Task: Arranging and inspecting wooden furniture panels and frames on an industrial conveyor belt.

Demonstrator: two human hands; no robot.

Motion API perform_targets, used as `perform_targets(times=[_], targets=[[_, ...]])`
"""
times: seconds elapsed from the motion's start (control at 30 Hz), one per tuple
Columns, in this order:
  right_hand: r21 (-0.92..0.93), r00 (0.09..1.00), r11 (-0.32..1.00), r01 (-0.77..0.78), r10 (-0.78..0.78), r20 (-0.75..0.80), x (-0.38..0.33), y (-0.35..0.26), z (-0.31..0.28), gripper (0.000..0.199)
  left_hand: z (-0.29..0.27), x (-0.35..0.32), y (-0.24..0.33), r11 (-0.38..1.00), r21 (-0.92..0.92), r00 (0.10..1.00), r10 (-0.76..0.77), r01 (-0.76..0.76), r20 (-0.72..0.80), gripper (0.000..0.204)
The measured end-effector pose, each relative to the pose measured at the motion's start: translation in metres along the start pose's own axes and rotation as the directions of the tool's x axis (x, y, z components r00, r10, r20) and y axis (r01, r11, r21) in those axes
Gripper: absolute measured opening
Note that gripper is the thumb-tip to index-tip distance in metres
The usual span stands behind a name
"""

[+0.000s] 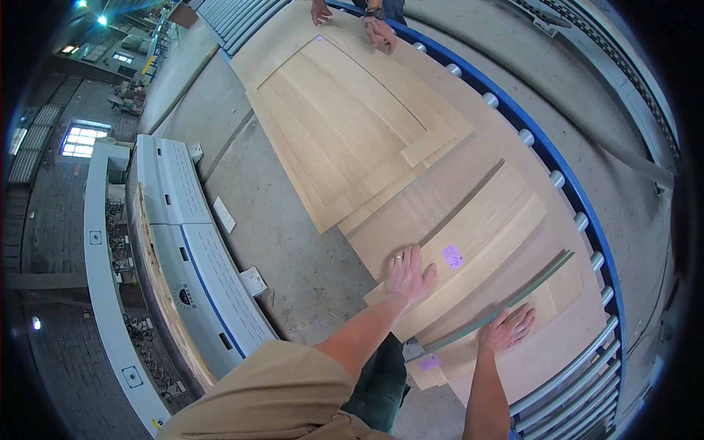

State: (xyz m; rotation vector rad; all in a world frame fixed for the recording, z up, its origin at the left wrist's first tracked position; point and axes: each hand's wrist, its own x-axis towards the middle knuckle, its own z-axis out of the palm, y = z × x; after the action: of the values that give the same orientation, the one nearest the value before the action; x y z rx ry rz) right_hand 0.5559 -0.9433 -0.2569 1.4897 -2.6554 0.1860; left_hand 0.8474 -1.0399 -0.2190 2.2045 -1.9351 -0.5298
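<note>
My left hand [408, 273] lies flat, fingers spread, on the near corner of a pale wood veneer sheet [484, 227] that rests on a large brown board [469, 158]. My right hand [507, 328] presses flat beside a thin dark green strip [506, 304] that runs diagonally across lower veneer pieces. A small purple label [452, 256] sits on the sheet just right of my left hand; another purple label [430, 362] is on a lower piece. Further up lies a stack of larger veneer sheets [345, 121].
Another person's two hands [380, 32] rest on the far end of the board. A blue-framed roller conveyor [565, 191] curves along the right. A grey and white machine [187, 242] stands at the left on the concrete floor [293, 242].
</note>
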Motion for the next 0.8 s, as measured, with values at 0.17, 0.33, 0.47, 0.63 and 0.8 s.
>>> perform_targets(times=[0.17,0.33,0.47,0.63,0.8], targets=[[-0.005,1.0,1.0,-0.021,0.021,0.021,0.001,-0.001,0.0,0.068,0.002,-0.001,0.0,1.0,-0.004,1.0,-0.002,0.002,-0.003,0.071],[-0.009,0.999,0.999,-0.038,0.038,0.014,0.0,0.002,-0.001,0.069,0.001,-0.001,0.005,1.0,0.007,1.0,0.005,-0.005,0.007,0.071],[-0.003,1.0,1.0,-0.015,0.015,-0.002,-0.001,0.0,-0.001,0.069,0.003,-0.001,-0.001,1.0,0.011,1.0,-0.008,0.008,0.026,0.072],[0.011,1.0,1.0,-0.01,0.01,-0.006,0.001,0.0,0.001,0.069,0.004,0.0,-0.002,1.0,0.024,0.998,-0.019,0.018,0.052,0.074],[0.028,1.0,1.0,-0.006,0.006,-0.004,0.001,-0.002,-0.004,0.069,0.004,0.004,-0.002,0.999,0.029,0.999,-0.017,0.015,0.052,0.072]])
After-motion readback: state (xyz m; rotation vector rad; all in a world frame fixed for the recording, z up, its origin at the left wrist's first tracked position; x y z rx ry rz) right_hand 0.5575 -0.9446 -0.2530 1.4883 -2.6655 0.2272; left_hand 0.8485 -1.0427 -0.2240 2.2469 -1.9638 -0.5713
